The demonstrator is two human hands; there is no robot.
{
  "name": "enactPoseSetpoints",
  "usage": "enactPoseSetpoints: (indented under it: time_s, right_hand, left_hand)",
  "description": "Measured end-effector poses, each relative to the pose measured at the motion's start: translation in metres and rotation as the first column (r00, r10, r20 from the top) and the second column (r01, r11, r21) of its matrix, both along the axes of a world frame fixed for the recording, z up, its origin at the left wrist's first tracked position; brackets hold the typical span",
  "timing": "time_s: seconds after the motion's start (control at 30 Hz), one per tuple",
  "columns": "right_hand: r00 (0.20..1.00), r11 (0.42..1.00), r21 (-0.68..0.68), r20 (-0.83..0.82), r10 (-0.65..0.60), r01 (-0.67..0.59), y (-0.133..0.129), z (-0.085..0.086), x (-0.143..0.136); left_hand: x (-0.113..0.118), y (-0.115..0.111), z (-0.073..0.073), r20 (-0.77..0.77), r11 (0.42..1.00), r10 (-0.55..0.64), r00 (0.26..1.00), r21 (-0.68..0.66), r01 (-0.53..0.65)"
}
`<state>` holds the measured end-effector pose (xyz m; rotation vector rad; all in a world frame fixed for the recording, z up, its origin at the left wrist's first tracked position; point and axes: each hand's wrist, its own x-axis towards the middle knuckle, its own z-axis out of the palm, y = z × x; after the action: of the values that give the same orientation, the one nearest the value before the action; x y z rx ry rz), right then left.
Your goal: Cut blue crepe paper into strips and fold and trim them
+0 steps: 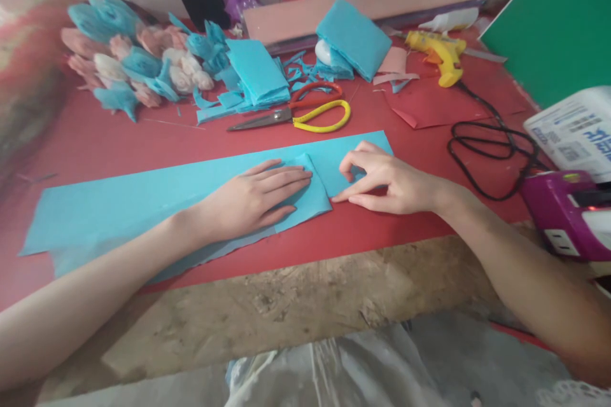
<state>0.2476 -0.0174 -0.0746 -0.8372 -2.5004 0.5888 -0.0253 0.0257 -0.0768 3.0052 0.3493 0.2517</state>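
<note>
A long strip of blue crepe paper [157,187] lies across the red tabletop, with a folded-over part [317,194] near its right end. My left hand [267,194] rests flat on that fold, fingers stretched out toward the right. Just right of the fold, my right hand [382,181] touches the table and the paper's lower edge with its fingertips. Its index finger and thumb point left and stand apart, the other fingers are curled, and nothing shows in it. Behind the paper lie scissors [281,116] with one red and one yellow handle.
Blue, pink and white paper flowers [138,67] are heaped at the back left. Folded blue paper stacks [258,70] and scraps lie behind the scissors. A yellow glue gun [439,54] trails a black cord [496,152] toward a purple power box [556,213]. A green board [554,25] leans at the right.
</note>
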Motion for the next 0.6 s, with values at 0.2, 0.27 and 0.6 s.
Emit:
enactPoseSetpoints:
  time_s: [0.2,0.27,0.6]
  right_hand:
    - [0.995,0.995,0.013,0.015,-0.1,0.1,-0.0004,-0.0028,-0.0045]
    - [0.997,0.998,0.009,0.042,-0.057,0.057,-0.0008,-0.0018,-0.0049]
    - [0.998,0.992,-0.126,0.052,0.037,-0.031,-0.0028,0.0034,-0.0031]
  left_hand:
    - [0.0,0.0003,0.0008,-0.011,1.0,0.004,1.0,-0.019,-0.005]
    - [0.0,0.0001,0.0006,-0.005,1.0,0.005,1.0,-0.014,-0.005]
    - [-0.0006,0.0001,-0.001,0.006,1.0,0.008,1.0,-0.015,-0.008]
